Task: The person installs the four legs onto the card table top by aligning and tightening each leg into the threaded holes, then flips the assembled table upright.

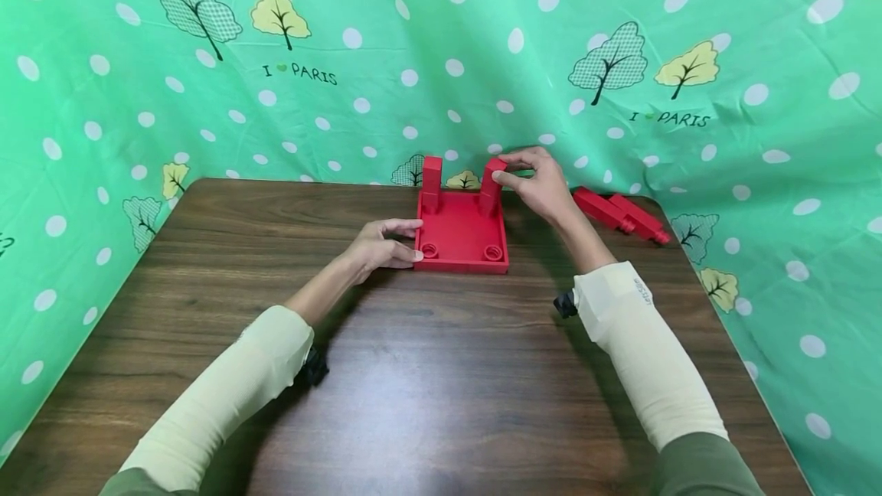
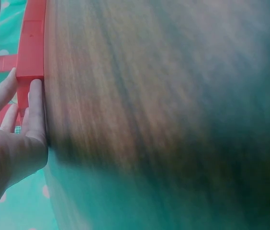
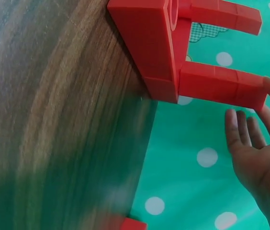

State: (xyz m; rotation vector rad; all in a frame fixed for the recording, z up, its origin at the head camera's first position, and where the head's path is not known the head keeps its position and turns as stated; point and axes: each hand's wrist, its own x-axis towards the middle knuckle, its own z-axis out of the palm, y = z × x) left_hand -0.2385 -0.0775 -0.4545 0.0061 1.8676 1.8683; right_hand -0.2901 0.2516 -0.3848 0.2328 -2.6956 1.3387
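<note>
A red square plastic base with a raised rim [image 1: 460, 267] lies on the table, like an upside-down toy table. Two red legs stand upright from its far corners: the left leg [image 1: 431, 178] and the right leg [image 1: 490, 194]. Round threaded sockets [image 1: 492, 252] show at the two near corners. My left hand [image 1: 375, 248] holds the base's left side, thumb at the near corner and fingers farther back along the edge. With thumb and forefinger, my right hand [image 1: 540, 182] pinches the top of the right leg; its other fingers stay off it in the right wrist view.
Two loose red legs [image 1: 601, 210] with threaded ends lie side by side near the table's far right corner. Behind the dark wooden table [image 1: 441, 373] hangs a green dotted cloth [image 1: 441, 44], close to its far edge.
</note>
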